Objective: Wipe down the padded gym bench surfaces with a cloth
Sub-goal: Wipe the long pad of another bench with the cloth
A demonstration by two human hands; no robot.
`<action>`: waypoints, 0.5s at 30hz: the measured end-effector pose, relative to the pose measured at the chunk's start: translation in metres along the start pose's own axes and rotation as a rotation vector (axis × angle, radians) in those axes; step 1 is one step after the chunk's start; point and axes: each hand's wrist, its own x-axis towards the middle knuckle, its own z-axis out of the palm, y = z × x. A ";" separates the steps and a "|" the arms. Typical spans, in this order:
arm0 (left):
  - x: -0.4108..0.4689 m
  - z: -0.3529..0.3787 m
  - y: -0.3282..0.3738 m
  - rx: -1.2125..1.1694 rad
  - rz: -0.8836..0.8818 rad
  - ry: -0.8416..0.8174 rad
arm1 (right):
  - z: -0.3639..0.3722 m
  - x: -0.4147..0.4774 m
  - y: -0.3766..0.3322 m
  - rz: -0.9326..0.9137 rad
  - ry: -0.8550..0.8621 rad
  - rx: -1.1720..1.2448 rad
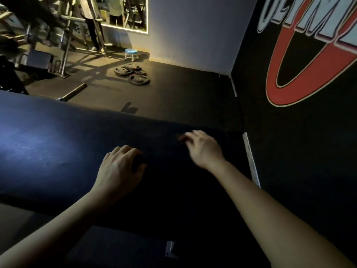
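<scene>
Left hand [117, 167] on dark, sheeny bench pad [48, 144].

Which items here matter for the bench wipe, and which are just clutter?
Job: padded bench; left hand, curled round a dark wad, likely the cloth; right hand, blurred.
Lying about: weight plates; blue stool; bar on floor.

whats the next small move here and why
Probably sweep the left hand, which grips a dark wad, likely the cloth, leftward along the pad. The lit stretch there shows dull smudges, and the right hand, blurred, is over the pad's right end, out of that path. The wad is too dark to identify for sure.
</scene>
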 end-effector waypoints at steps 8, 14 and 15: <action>-0.005 0.005 0.012 -0.011 0.002 0.017 | -0.012 -0.041 -0.034 0.012 -0.028 0.109; -0.010 0.005 0.020 -0.017 -0.016 0.017 | -0.013 -0.052 0.000 -0.089 -0.026 0.004; -0.012 0.005 0.021 -0.011 -0.021 0.022 | -0.015 -0.032 0.018 0.021 0.004 -0.020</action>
